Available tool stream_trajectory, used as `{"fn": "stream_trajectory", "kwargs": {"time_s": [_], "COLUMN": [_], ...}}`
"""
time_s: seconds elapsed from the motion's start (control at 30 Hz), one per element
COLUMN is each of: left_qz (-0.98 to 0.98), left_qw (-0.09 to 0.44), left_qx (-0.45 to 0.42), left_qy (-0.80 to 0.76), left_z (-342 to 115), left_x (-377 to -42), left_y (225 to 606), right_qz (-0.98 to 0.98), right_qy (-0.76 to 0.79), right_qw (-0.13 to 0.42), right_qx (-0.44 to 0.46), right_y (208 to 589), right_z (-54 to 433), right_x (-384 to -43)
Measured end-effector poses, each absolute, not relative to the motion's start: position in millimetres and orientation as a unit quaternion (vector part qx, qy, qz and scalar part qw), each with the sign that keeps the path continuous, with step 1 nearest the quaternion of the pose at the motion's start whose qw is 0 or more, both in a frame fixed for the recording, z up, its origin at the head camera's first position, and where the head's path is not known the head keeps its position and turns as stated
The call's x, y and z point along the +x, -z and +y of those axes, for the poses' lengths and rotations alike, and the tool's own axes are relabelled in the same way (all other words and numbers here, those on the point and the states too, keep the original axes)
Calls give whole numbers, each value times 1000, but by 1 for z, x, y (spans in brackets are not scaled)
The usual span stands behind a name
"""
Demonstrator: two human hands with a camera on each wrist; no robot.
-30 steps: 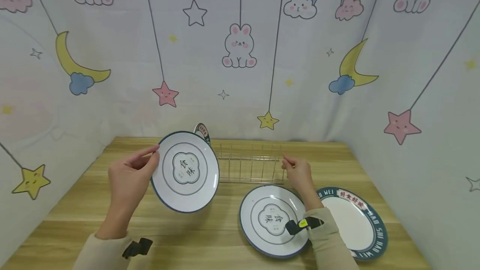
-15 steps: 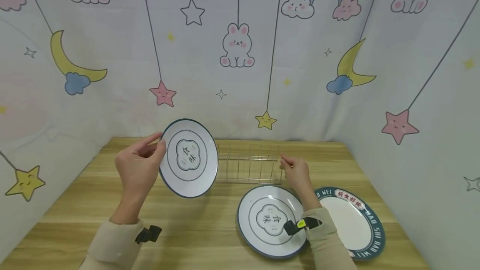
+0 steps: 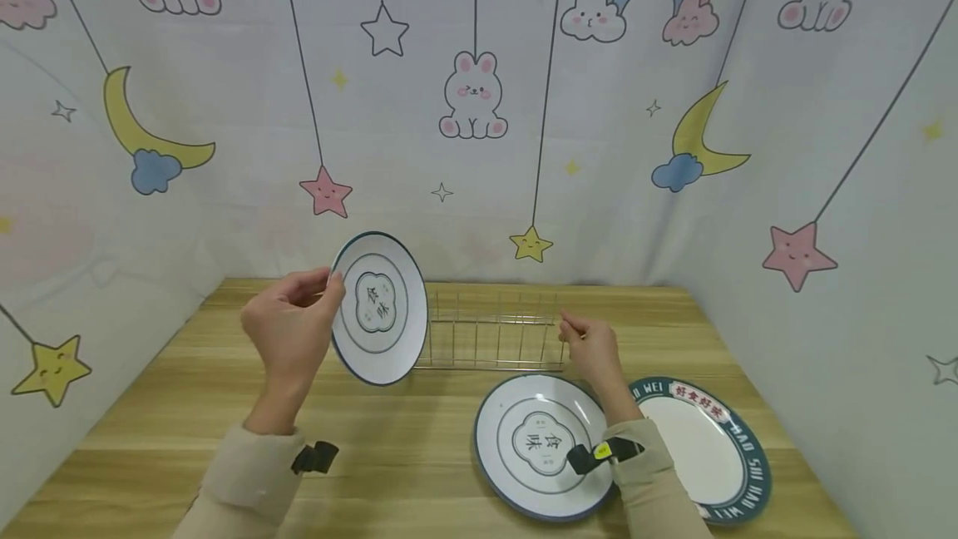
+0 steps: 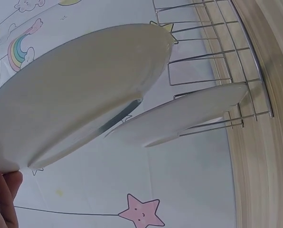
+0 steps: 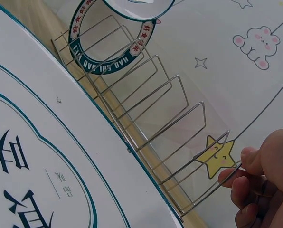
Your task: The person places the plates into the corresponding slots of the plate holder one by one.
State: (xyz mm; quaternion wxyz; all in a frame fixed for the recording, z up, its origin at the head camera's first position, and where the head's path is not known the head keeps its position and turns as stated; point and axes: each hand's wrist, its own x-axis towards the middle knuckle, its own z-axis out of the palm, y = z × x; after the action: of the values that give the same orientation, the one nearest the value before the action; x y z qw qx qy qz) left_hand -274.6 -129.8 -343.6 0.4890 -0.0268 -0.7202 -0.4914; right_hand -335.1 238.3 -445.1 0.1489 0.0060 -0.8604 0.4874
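Between thumb and fingers, my left hand [image 3: 295,335] pinches the left edge of a white plate [image 3: 377,314] with a thin blue rim. The plate is raised and tilted, its printed face toward the head camera, at the left end of a metal wire dish rack [image 3: 486,322]. Its underside shows in the left wrist view. A green-rimmed plate [image 5: 101,66] stands in the rack's far-end slot, hidden behind the held plate in the head view. My right hand [image 3: 595,348] pinches the wire at the rack's right end, fingers curled.
In front of the rack, another blue-rimmed white plate [image 3: 509,447] lies face up on the wooden table [image 3: 404,472]. Right of it, partly under my right forearm, lies an oval plate [image 3: 696,447] with a broad green rim. A cartoon-printed curtain [image 3: 419,148] closes off the back and sides.
My left hand has brought the plate up and rightward toward the rack's left end, turning it more edge-on. The right hand stays at the rack.
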Motion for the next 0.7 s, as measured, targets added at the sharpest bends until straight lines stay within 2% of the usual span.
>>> {"fn": "stream_trajectory", "kwargs": {"time_s": [0.47, 0.7], "left_qz": [-710, -709], "left_qw": [535, 538], "left_qx": [-35, -39], "left_qy": [455, 455], "left_z": [-118, -113], "left_x": [-289, -299], "left_y": [352, 363], "right_qz": [-862, -858], "right_qy": [-487, -497], "right_qw": [141, 134], "right_qx": [7, -3], "right_y": [445, 445], "right_z": [238, 238], "right_x": [-335, -333]}}
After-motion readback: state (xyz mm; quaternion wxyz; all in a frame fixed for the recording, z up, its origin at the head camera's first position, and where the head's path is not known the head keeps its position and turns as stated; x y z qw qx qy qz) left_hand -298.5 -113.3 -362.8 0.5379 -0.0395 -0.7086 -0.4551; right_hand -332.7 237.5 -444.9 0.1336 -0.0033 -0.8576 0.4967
